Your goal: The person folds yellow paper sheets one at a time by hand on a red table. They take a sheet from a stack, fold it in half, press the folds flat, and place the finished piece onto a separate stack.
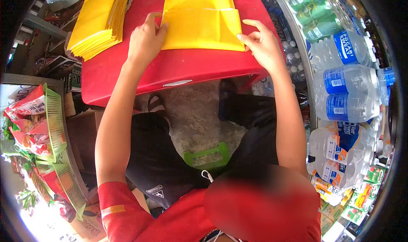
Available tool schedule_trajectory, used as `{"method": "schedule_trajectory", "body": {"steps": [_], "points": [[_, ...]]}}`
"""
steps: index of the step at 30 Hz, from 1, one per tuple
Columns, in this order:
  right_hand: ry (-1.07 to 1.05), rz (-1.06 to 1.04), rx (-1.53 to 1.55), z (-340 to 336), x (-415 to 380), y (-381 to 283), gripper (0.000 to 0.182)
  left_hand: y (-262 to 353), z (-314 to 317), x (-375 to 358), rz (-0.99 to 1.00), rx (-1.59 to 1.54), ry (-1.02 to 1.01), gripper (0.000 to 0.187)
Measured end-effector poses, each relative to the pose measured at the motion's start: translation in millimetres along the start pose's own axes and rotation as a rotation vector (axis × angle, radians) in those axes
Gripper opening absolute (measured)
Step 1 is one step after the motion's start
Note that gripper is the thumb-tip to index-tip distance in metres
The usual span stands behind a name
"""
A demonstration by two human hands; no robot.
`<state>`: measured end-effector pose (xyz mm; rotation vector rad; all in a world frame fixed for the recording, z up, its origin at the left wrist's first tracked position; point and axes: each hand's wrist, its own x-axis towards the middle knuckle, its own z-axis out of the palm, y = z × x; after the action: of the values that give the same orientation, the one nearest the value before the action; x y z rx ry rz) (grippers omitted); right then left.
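A folded yellow sheet (199, 29), cloth or thin plastic, lies flat on the red table, with a crosswise fold line near its middle. My left hand (146, 35) is at its left edge, thumb and bent index finger closed on the border. At the near right corner, my right hand (261, 44) pinches the sheet with the thumb on top, its index finger curved above. Left of my left hand stands a neat stack of folded yellow sheets (95, 23).
The red table (182, 67) spans the front, above my knees. Shelves on the right hold packs of bottles (346, 89) and cans (316, 14). Green baskets (55, 118) of packaged goods stand at left. A green plastic stool (206, 155) shows between my legs.
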<state>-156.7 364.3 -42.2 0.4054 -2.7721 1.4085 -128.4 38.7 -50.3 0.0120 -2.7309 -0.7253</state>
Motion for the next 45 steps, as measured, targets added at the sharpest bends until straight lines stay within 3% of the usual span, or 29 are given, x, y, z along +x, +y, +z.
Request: {"method": "schedule_trajectory", "body": {"steps": [3, 6, 12, 15, 20, 32, 35, 36, 40, 42, 45], "points": [[0.026, -0.030, -0.011, 4, 0, 3, 0.041, -3, 2, -1, 0.065, 0.034, 0.007, 0.035], [0.048, -0.054, -0.024, 5, 0, 0, 0.040, -2, 2, 0, -0.009, 0.036, -0.027, 0.036], [0.067, -0.055, -0.072, 7, -2, -1, 0.031, 8, 6, 0, 0.374, 0.184, 0.317, 0.039], [0.077, -0.059, -0.109, 8, -2, -1, 0.029, 21, 3, 2, 0.536, 0.106, 0.114, 0.038], [0.081, -0.043, -0.111, 8, -2, 0, 0.030, 35, 19, -15, 0.489, 0.037, -0.006, 0.039], [0.171, -0.093, -0.188, 14, -6, -6, 0.029, 32, 25, -19, 0.448, 0.060, -0.018, 0.041], [0.305, -0.281, -0.489, 22, -19, -27, 0.030, 32, 25, -20, 0.443, 0.071, -0.005, 0.042], [0.373, -0.482, -0.580, 28, -19, -29, 0.032, 31, 26, -19, 0.442, 0.071, 0.004, 0.042], [0.194, -0.582, -0.437, 72, -15, -58, 0.046, 25, 35, -20, 0.432, 0.067, 0.041, 0.041], [0.095, -0.550, -0.352, 93, -6, -57, 0.059, 21, 37, -19, 0.439, 0.072, 0.057, 0.041], [0.035, -0.507, -0.376, 103, 9, -47, 0.066, 21, 36, -19, 0.426, 0.060, 0.048, 0.040]]}}
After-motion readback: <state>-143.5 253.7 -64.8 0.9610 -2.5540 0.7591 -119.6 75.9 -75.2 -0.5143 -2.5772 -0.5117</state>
